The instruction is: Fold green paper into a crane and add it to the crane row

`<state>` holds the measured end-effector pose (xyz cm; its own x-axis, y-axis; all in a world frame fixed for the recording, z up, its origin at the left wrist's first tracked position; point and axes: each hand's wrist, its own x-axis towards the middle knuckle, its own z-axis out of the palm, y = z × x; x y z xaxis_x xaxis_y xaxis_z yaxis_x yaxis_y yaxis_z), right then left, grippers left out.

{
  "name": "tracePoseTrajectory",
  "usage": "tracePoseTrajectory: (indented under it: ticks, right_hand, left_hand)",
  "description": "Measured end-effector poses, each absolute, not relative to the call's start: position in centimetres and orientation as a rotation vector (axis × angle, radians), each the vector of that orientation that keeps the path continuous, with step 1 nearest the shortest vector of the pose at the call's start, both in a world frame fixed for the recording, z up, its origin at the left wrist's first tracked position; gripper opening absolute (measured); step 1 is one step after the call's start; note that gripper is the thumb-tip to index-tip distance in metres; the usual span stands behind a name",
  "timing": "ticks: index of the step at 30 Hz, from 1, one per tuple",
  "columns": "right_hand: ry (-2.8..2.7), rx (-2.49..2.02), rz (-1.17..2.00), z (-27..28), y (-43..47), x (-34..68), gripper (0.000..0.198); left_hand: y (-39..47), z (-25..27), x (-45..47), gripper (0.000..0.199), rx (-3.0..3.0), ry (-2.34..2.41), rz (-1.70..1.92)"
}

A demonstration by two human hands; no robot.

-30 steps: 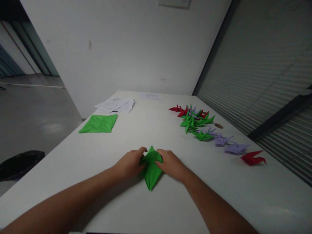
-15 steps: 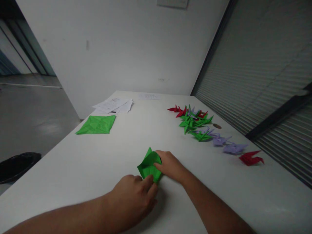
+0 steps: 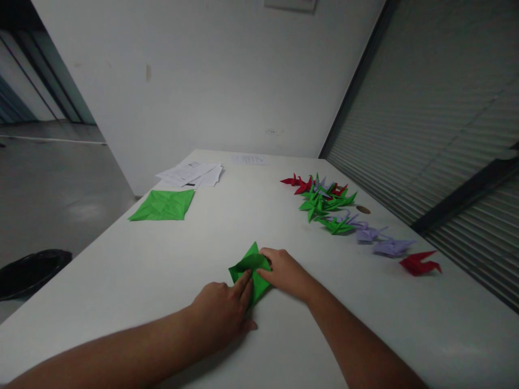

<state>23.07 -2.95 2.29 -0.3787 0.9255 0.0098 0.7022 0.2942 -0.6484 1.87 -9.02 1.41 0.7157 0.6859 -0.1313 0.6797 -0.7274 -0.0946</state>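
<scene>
A partly folded sheet of green origami paper (image 3: 259, 286) lies on the table in front of me, one pointed flap standing up at its far side. My right hand (image 3: 281, 273) pinches its right edge between thumb and fingers. From the left, my left hand (image 3: 225, 310) reaches over the paper with its index and middle fingers stretched out, their tips pressing on the inner face. The left thumb points away, low over the table, and the remaining left fingers are mostly hidden.
Flat green creased paper (image 3: 164, 205) lies at the left edge, with printed sheets (image 3: 190, 173) behind it. On the right, several green, red and purple folded cranes (image 3: 324, 202) trail toward a red crane (image 3: 419, 263). A black bin (image 3: 34, 273) stands on the floor at left.
My left hand's fingertips have moved from the paper's near edge up onto its inner face, and its fingers have straightened. The near flap looks more opened out. My right hand keeps its hold.
</scene>
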Motion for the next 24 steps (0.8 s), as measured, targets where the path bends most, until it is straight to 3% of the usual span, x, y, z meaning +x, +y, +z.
tracePoseTrajectory:
  ticks: [9, 14, 24]
  right_hand:
    - [-2.012, -1.189, 1.289, 2.2, -1.8, 27.1, 0.023]
    - [-2.163, -1.093, 1.213, 2.9, -2.0, 27.6, 0.037]
    - [-2.255, -1.105, 1.105, 2.4, -2.0, 26.9, 0.021]
  left_hand:
    - [-8.3, 1.6, 1.6, 0.084, -2.939, -1.145, 0.246]
    - [-7.7, 2.0, 1.2, 0.082, -2.974, -1.15, 0.24]
    - [-6.3, 2.9, 0.0, 0.066, -3.097, -1.076, 0.173]
